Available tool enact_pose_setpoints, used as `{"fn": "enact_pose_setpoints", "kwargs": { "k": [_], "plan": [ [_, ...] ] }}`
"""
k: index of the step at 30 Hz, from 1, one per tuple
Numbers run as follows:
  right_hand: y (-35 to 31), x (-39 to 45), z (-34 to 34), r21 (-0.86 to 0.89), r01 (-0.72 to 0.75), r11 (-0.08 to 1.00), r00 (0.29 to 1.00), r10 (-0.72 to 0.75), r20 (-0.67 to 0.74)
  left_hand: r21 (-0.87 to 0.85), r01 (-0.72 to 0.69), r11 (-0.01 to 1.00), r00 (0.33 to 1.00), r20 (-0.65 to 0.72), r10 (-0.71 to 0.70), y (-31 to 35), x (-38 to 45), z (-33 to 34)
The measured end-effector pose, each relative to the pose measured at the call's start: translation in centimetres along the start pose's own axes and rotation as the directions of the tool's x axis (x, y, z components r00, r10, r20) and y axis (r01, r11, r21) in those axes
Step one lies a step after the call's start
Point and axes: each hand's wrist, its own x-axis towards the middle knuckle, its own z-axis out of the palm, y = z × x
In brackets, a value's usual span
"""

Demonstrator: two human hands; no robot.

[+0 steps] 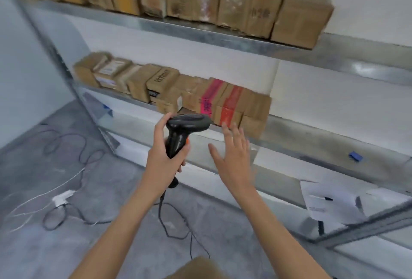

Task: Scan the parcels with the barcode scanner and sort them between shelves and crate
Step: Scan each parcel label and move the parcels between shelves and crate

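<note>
- Grey concrete floor (55,245) underfoot, scuffed with white marks; white wall behind a metal shelving unit.
- Nearest, at the bottom edge: top of a brown cardboard parcel (198,267), only partly in view; whether scanned or not, cannot tell.
- Black cable (178,234) trailing in loops across the floor, running up to the scanner's handle.
- Left hand (165,156) wrapped around the handle of the black barcode scanner (185,131), fingers curled tight, thumb up beside the head; scanner's nose aimed toward the lower shelf's parcels.
- Right hand (231,156) spread flat, fingers straight and parted, holding nothing; fingertips close under the red-taped parcel (229,105), contact not certain owing to blur.
- To the right, a white printed sheet (330,203) lying on a low surface at the frame's edge.
- Blue tape scrap (355,156) stuck on the lower shelf's (312,131) front rail.
- Lower shelf: a row of brown cartons from left end to about the middle, among them a pink-taped parcel (211,96) just beside the red-taped one; right half bare.
- Upper shelf (200,31), farthest: packed with cartons along nearly its whole visible length, some yellowish, one marked in black ink.
- No crate in view.
- Judged progress: well along, with many parcels shelved already; at least the near parcel likely left to handle, and room remaining on the lower shelf.
</note>
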Motion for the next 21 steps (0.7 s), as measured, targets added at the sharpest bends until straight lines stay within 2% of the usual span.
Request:
{"fn": "enact_pose_setpoints", "kwargs": {
  "k": [6,9,14,21],
  "plan": [
    [-9.4,4.2,8.5,0.093,0.171,0.981,0.962,-0.187,0.198,0.061,0.061,0.996,0.95,-0.309,-0.039,-3.0,0.1,-10.7],
    [-13.6,6.3,13.0,0.133,0.217,0.967,0.934,-0.245,0.261,0.096,0.104,0.99,0.912,-0.406,-0.056,-5.0,1.4,-15.5],
    [-18.9,11.0,18.9,0.173,0.242,0.955,0.891,-0.289,0.35,0.11,0.156,0.982,0.864,-0.497,-0.082,-7.4,5.8,-22.0],
    [-24.7,16.7,24.7,0.157,0.292,0.944,0.867,-0.33,0.373,0.086,0.14,0.986,0.851,-0.52,-0.076,-9.5,11.2,-29.1]
  ]
}}
